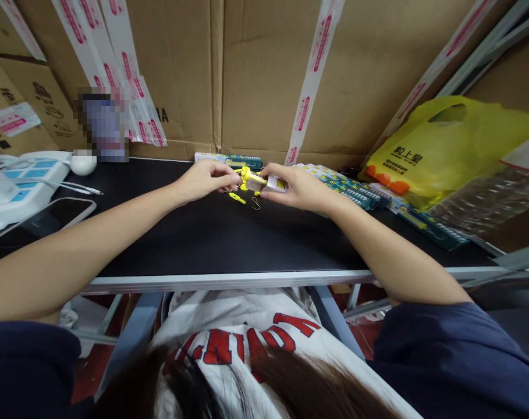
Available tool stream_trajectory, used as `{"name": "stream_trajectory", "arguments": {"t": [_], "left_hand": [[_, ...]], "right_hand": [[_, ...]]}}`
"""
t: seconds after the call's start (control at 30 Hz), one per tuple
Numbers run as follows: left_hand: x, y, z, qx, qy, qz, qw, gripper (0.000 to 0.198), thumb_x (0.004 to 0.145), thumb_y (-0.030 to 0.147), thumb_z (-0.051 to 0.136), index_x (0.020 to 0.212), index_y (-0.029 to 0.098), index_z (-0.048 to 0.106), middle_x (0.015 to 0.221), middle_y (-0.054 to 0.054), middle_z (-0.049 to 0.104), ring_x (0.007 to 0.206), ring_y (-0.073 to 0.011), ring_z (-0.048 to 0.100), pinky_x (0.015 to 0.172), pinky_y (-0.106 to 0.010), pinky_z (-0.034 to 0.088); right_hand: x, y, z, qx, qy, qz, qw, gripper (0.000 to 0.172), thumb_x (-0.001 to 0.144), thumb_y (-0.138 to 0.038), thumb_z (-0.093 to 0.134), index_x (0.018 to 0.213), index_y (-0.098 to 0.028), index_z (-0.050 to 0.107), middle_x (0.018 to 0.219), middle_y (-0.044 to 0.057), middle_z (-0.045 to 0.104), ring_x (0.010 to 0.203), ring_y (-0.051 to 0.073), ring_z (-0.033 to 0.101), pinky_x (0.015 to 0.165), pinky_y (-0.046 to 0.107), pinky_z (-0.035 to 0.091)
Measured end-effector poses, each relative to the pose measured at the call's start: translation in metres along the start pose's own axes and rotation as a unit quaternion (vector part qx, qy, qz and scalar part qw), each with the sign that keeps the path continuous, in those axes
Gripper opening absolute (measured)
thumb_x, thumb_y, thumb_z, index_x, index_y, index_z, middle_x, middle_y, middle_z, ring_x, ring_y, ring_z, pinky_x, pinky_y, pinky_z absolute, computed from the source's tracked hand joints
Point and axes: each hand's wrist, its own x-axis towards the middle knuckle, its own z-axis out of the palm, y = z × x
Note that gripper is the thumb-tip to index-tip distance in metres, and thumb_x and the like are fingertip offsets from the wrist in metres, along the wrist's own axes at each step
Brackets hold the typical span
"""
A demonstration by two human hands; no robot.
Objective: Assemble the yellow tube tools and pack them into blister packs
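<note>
Over the middle of the black table, my right hand (298, 187) is closed around a small, narrow carton (276, 184), its open end toward the left. Bright yellow plastic pieces (247, 174) show at that end; whether they sit inside it is hard to make out. My left hand (212, 179) pinches at the left side of these yellow pieces, thumb and fingertips together. Just below, a separate yellow plastic piece (237, 198) lies on the tabletop. Beside it is a thin bent wire loop (255, 203).
Behind my hands lies a green-and-white box (229, 160); several similar boxes (355, 191) line up at the right. A yellow plastic bag (447, 145) stands beyond them. On the left are a power strip (50, 166), white cables and a phone (41, 224). Cardboard (264, 75) walls the back.
</note>
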Motion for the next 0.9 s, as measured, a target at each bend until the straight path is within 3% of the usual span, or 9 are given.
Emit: {"name": "stream_trajectory", "arguments": {"t": [0.23, 0.4, 0.6, 0.77, 0.9], "left_hand": [[-0.005, 0.012, 0.007, -0.045, 0.016, -0.031, 0.998, 0.047, 0.094, 0.057, 0.047, 0.083, 0.014, 0.063, 0.087, -0.014, 0.07, 0.06, -0.0097, 0.057, 0.049, -0.025, 0.04], [-0.009, 0.023, 0.013, -0.115, 0.0, -0.064, 0.991, 0.035, 0.095, 0.047, 0.049, 0.089, 0.014, 0.059, 0.083, -0.01, 0.066, 0.051, -0.0068, 0.049, 0.042, -0.023, 0.031], [-0.008, 0.023, 0.017, -0.181, 0.014, -0.105, 0.978, 0.022, 0.095, 0.035, 0.051, 0.086, 0.015, 0.052, 0.058, 0.001, 0.05, 0.043, -0.0052, 0.045, 0.037, -0.018, 0.024], [-0.01, 0.013, 0.018, -0.117, -0.03, -0.043, 0.992, 0.018, 0.096, 0.031, 0.051, 0.085, 0.017, 0.048, 0.067, 0.0, 0.062, 0.04, -0.003, 0.048, 0.037, -0.016, 0.027], [-0.012, 0.009, 0.022, -0.058, -0.017, 0.004, 0.998, 0.014, 0.098, 0.022, 0.045, 0.085, 0.018, 0.043, 0.076, -0.003, 0.07, 0.039, -0.0019, 0.049, 0.043, -0.017, 0.037]], "right_hand": [[0.001, -0.001, -0.002, 0.019, 0.016, 0.012, 1.0, 0.035, 0.084, -0.041, 0.061, 0.11, -0.017, 0.061, 0.084, 0.003, 0.067, 0.07, 0.017, 0.055, 0.066, 0.026, 0.034], [0.001, 0.0, -0.001, 0.021, 0.021, 0.015, 0.999, 0.037, 0.084, -0.043, 0.061, 0.111, -0.017, 0.06, 0.084, 0.003, 0.066, 0.069, 0.016, 0.054, 0.066, 0.026, 0.035], [0.002, 0.004, 0.001, 0.02, 0.018, 0.013, 1.0, 0.039, 0.082, -0.044, 0.063, 0.111, -0.017, 0.06, 0.083, 0.003, 0.065, 0.069, 0.017, 0.055, 0.064, 0.025, 0.034], [0.0, 0.002, 0.001, 0.024, 0.01, 0.007, 1.0, 0.039, 0.082, -0.043, 0.064, 0.111, -0.018, 0.06, 0.081, 0.002, 0.064, 0.068, 0.017, 0.054, 0.064, 0.024, 0.033], [-0.001, -0.002, 0.003, 0.027, 0.0, -0.004, 1.0, 0.041, 0.082, -0.043, 0.064, 0.113, -0.017, 0.058, 0.089, 0.005, 0.066, 0.073, 0.018, 0.056, 0.066, 0.025, 0.034]]}}
